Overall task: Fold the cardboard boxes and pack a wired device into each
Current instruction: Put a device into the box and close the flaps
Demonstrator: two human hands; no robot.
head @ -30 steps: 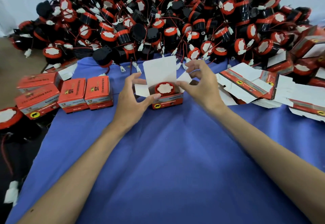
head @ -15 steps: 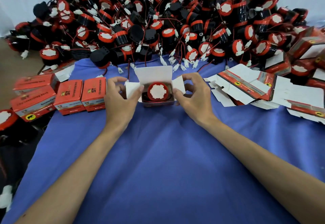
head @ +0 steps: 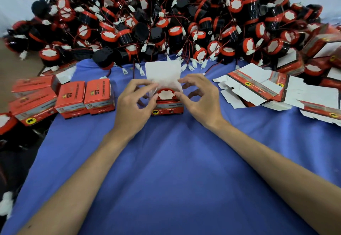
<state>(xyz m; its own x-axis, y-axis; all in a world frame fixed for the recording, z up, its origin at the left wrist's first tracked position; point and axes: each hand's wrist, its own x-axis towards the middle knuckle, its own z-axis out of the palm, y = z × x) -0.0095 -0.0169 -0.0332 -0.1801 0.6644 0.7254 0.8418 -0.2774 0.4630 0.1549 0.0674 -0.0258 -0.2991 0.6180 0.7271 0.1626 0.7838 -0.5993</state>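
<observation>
Box on desk, lid up | device inside | my left fingers pinch its left flap | right fingers pinch right flap

Near half of the worktop: bare blue cloth, open approach. Far side walled by a heap of wired devices. Packed boxes block left of the open box, flat cardboard blanks block right. Narrow gaps either side.
</observation>
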